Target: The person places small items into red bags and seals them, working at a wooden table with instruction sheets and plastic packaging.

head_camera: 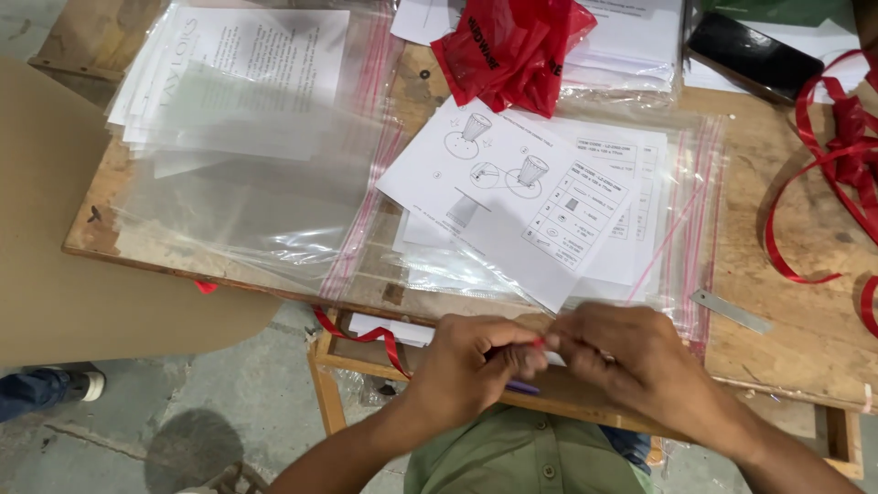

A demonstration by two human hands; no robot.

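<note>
Both hands meet at the near edge of the table [786, 366], at about 6 o'clock in the view. The left hand [471, 361] and the right hand [631, 352] each have a narrow grip, fingertips pinched on a small piece of red ribbon [540, 342] that shows between them; a thin purple object [521, 388], perhaps a pen, shows under the left hand. I judge the ribbon to be very light, soft and a little slippery, so it is best taken near its end with the fingertips.

Just beyond the hands, at 12 o'clock, lies a printed instruction sheet [512, 197] on a stack of clear zip bags [690, 210]. At 10 o'clock there are more clear bags with papers [247, 110]. At 12 o'clock, farther, is a red plastic bag [508, 50]. At 2 to 3 o'clock loose red ribbon [828, 165] curls on the wood, and a small metal strip [732, 312] lies near the right hand.
</note>
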